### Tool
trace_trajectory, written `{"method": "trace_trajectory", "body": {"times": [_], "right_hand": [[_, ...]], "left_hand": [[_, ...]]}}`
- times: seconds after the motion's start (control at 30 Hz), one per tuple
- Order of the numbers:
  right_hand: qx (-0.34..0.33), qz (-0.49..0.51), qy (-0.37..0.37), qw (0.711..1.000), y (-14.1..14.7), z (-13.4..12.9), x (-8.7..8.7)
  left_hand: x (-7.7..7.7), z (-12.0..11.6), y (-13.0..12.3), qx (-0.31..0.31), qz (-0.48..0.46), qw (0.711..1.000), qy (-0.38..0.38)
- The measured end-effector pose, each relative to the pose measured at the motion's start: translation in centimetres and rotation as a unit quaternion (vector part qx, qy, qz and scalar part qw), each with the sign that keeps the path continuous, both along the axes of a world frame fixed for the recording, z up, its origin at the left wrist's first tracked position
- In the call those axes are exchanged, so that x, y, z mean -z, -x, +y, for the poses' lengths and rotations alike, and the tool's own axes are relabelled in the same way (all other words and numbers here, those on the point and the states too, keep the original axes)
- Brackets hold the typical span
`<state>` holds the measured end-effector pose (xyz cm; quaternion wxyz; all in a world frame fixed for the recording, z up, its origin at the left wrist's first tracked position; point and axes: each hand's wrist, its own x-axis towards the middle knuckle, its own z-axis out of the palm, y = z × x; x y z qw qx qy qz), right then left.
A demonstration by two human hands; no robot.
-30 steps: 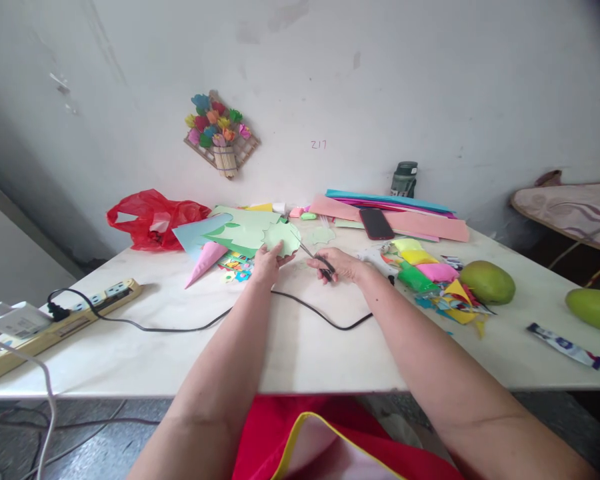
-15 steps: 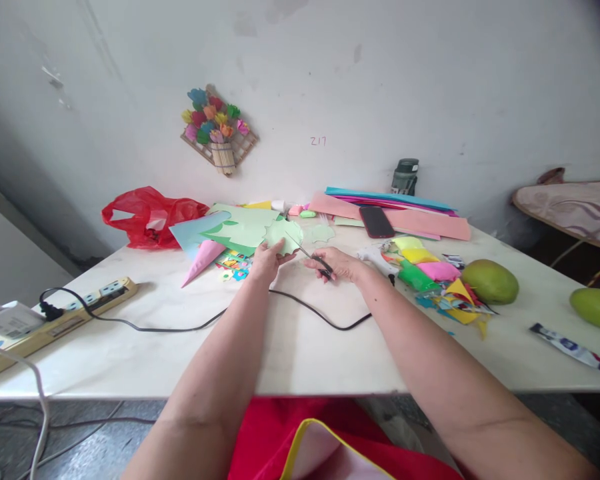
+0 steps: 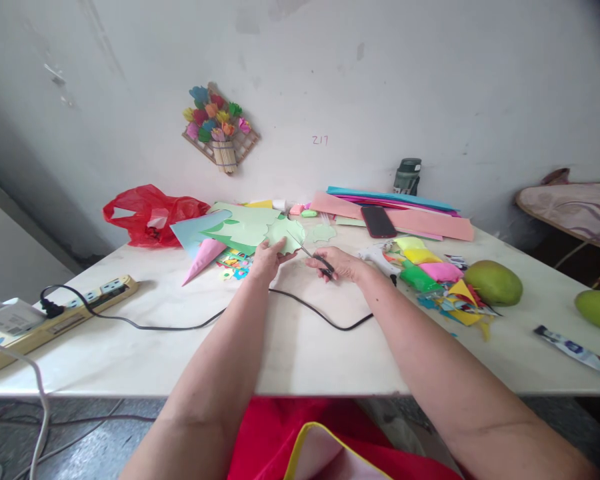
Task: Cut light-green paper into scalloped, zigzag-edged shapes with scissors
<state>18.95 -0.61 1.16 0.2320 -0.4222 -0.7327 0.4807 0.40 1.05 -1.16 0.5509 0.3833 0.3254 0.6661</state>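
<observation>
My left hand (image 3: pixel 271 259) pinches the lower edge of a light green paper piece (image 3: pixel 289 233) with a scalloped outline. Black-handled scissors (image 3: pixel 325 264) are gripped in my right hand (image 3: pixel 336 264), their blades pointing up and left over the right part of that paper. A second pale green scalloped piece (image 3: pixel 323 232) lies just behind. To the left are a larger light green sheet (image 3: pixel 247 223) and a pink paper cone (image 3: pixel 205 259), with small colourful cut-outs (image 3: pixel 237 265) beside the cone.
A black cable (image 3: pixel 325 317) crosses the table in front of my hands. At left are a power strip (image 3: pixel 80 308) and a red bag (image 3: pixel 155 217). On the right are a phone (image 3: pixel 378 221), coloured packets (image 3: pixel 440 270), a green fruit (image 3: pixel 493 283) and a tube (image 3: pixel 575 349).
The whole view has shifted very slightly. Both hands, the scissors and the paper stay almost where they were.
</observation>
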Motion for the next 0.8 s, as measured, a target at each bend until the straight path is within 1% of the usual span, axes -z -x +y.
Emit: {"method": "trace_trajectory", "body": {"times": [0.3,0.8], "right_hand": [[0.000,-0.002,-0.001,1.000,-0.02,0.12,0.09],[-0.003,0.002,0.003,1.000,0.09,-0.05,-0.05]], "left_hand": [[-0.51,-0.42,-0.02,0.004,0.004,1.000,0.008],[-0.36,-0.17,0.19,0.003,0.013,1.000,0.006]]}}
